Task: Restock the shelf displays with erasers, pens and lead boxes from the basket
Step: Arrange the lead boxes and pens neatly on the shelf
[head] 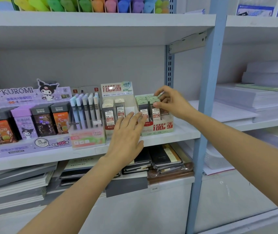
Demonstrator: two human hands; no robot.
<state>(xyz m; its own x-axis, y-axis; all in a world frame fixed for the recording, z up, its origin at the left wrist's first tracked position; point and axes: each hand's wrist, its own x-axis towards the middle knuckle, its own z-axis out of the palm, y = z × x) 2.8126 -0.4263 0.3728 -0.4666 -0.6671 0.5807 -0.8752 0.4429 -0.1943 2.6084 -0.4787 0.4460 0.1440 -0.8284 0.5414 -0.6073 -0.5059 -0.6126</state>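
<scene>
On the middle shelf stands a green 0.7 lead box display (158, 128) packed with green-capped lead boxes (145, 103). My right hand (170, 103) is at its right row, fingers pinched around a lead box there. In front of the display my left hand (128, 132) hovers flat with fingers spread, fingertips touching the front boxes. To the left is a beige 0.5 lead box display (116, 97) with two rows of boxes and one bare slot. Beside it stands a pen display (85, 114). The basket is out of view.
A purple Kuromi lead display (26, 122) fills the shelf's left. Coloured highlighters (91, 5) line the top shelf. Notebooks (165, 159) lie stacked on the shelf below. A blue upright post (207, 105) separates this bay from paper stacks (259, 97) at right.
</scene>
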